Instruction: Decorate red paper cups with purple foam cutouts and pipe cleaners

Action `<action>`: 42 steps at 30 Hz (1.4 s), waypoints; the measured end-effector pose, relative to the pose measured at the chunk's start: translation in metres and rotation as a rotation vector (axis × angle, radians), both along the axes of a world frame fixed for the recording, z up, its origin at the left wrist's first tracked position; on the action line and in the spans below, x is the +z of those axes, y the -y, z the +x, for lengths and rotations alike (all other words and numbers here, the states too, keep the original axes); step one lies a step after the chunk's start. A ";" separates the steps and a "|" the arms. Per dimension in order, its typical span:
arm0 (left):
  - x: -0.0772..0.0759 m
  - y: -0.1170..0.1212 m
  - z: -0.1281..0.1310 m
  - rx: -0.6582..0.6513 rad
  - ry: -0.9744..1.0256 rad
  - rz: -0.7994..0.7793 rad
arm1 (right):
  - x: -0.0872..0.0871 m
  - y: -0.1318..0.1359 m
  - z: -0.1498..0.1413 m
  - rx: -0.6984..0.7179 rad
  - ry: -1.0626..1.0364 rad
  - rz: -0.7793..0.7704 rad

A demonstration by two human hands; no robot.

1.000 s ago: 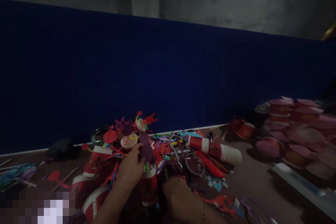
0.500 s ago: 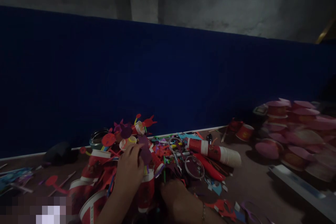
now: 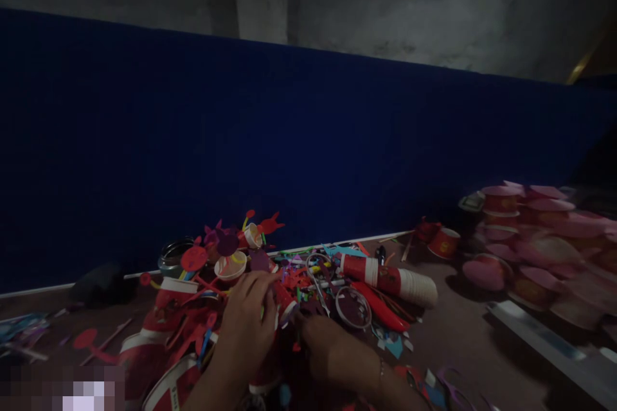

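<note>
My left hand [image 3: 250, 311] is closed, its fingers curled down over the top of a red paper cup [image 3: 264, 377]. A bit of yellow-green strip shows between the fingers; most of the cup is hidden. Close on its right, my right hand [image 3: 324, 341] has its fingers bent together, and whatever is in them is dark and hidden. Around the left hand lie red cups trimmed with paper shapes, among them a cup with a red disc [image 3: 194, 258] and a tilted white-rimmed cup [image 3: 230, 266]. Scissors [image 3: 318, 279] lie beyond the right hand.
A nested stack of paper cups [image 3: 389, 279] lies on its side near a clear roll of tape [image 3: 353, 308]. Pink-topped cups [image 3: 544, 237] are piled at the right. A blue panel [image 3: 308, 141] stands behind the table. Purple-handled scissors [image 3: 456, 384] lie front right.
My left hand has shifted right and down over the cup, covering more of it. My right hand has risen slightly towards the left hand. The view has panned slightly right.
</note>
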State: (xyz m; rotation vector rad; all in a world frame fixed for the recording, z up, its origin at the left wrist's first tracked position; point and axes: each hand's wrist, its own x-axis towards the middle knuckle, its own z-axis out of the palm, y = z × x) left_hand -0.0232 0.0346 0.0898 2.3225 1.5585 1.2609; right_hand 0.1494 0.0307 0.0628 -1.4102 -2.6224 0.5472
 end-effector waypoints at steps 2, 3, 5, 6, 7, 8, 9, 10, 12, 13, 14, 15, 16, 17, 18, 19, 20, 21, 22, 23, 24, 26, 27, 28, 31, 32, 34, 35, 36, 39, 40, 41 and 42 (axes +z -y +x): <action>0.001 0.003 0.004 -0.043 0.066 -0.077 | 0.010 -0.005 0.002 -0.039 -0.147 -0.009; 0.001 0.004 0.006 -0.061 0.098 -0.119 | 0.016 -0.007 0.004 -0.062 -0.256 -0.014; 0.002 0.005 0.009 -0.084 0.161 -0.215 | 0.028 -0.010 0.007 -0.102 -0.486 -0.024; 0.002 0.006 0.011 -0.091 0.196 -0.272 | 0.035 -0.011 0.008 -0.121 -0.564 -0.023; 0.003 0.007 0.013 -0.099 0.233 -0.332 | 0.040 -0.011 0.010 -0.134 -0.609 -0.028; 0.003 0.008 0.015 -0.114 0.270 -0.393 | 0.045 -0.010 0.012 -0.148 -0.628 -0.029; 0.003 0.008 0.017 -0.136 0.307 -0.448 | 0.049 -0.008 0.013 -0.155 -0.634 -0.027; 0.003 0.009 0.019 -0.164 0.341 -0.495 | 0.052 -0.007 0.015 -0.151 -0.634 -0.029; 0.003 0.011 0.024 -0.215 0.402 -0.559 | 0.056 -0.002 0.016 -0.122 -0.636 -0.035; 0.003 0.012 0.026 -0.229 0.427 -0.579 | 0.057 0.000 0.016 -0.104 -0.635 -0.038; 0.003 0.013 0.027 -0.239 0.445 -0.594 | 0.057 0.002 0.015 -0.090 -0.631 -0.040; 0.003 0.013 0.029 -0.242 0.458 -0.605 | 0.057 0.004 0.014 -0.083 -0.628 -0.041; 0.003 0.014 0.030 -0.244 0.463 -0.609 | 0.058 0.005 0.013 -0.080 -0.629 -0.042; 0.003 0.014 0.030 -0.243 0.464 -0.605 | 0.058 0.006 0.011 -0.077 -0.638 -0.041; 0.002 0.013 0.030 -0.245 0.466 -0.600 | 0.059 0.006 0.010 -0.072 -0.653 -0.046; 0.001 0.013 0.030 -0.247 0.475 -0.597 | 0.059 0.005 0.010 -0.068 -0.668 -0.052; -0.001 0.012 0.029 -0.245 0.486 -0.597 | 0.059 0.003 0.010 -0.069 -0.675 -0.052; -0.003 0.011 0.028 -0.240 0.500 -0.594 | 0.059 -0.001 0.012 -0.087 -0.670 -0.037; -0.005 0.010 0.027 -0.229 0.518 -0.589 | 0.058 -0.005 0.016 -0.126 -0.639 -0.003; -0.006 0.009 0.027 -0.208 0.537 -0.581 | 0.057 -0.010 0.021 -0.181 -0.562 0.038; -0.006 0.008 0.026 -0.184 0.557 -0.573 | 0.054 -0.016 0.027 -0.269 -0.471 0.102; -0.005 0.007 0.025 -0.138 0.625 -0.585 | 0.047 -0.026 0.041 -0.407 -0.051 0.166; -0.003 0.007 0.025 -0.128 0.679 -0.608 | 0.041 -0.030 0.047 -0.437 0.041 0.152; -0.001 0.007 0.025 -0.129 0.737 -0.640 | 0.035 -0.032 0.052 -0.452 0.090 0.146; 0.005 0.007 0.025 -0.170 0.854 -0.712 | 0.018 -0.034 0.058 -0.442 0.170 0.129; 0.006 0.007 0.025 -0.183 0.861 -0.722 | 0.013 -0.033 0.058 -0.431 0.178 0.124; 0.007 0.007 0.025 -0.188 0.848 -0.724 | 0.009 -0.034 0.057 -0.413 0.172 0.112; 0.008 0.007 0.025 -0.182 0.841 -0.721 | 0.009 -0.034 0.056 -0.406 0.159 0.107; 0.008 0.006 0.025 -0.176 0.836 -0.719 | 0.010 -0.036 0.057 -0.400 0.137 0.104; 0.008 0.006 0.026 -0.162 0.829 -0.681 | 0.018 -0.041 0.058 -0.363 0.016 0.091; 0.008 0.006 0.026 -0.165 0.830 -0.664 | 0.021 -0.043 0.057 -0.341 -0.040 0.080; 0.008 0.006 0.027 -0.170 0.834 -0.649 | 0.022 -0.044 0.056 -0.316 -0.100 0.063; 0.007 0.006 0.027 -0.180 0.841 -0.643 | 0.023 -0.045 0.054 -0.293 -0.158 0.044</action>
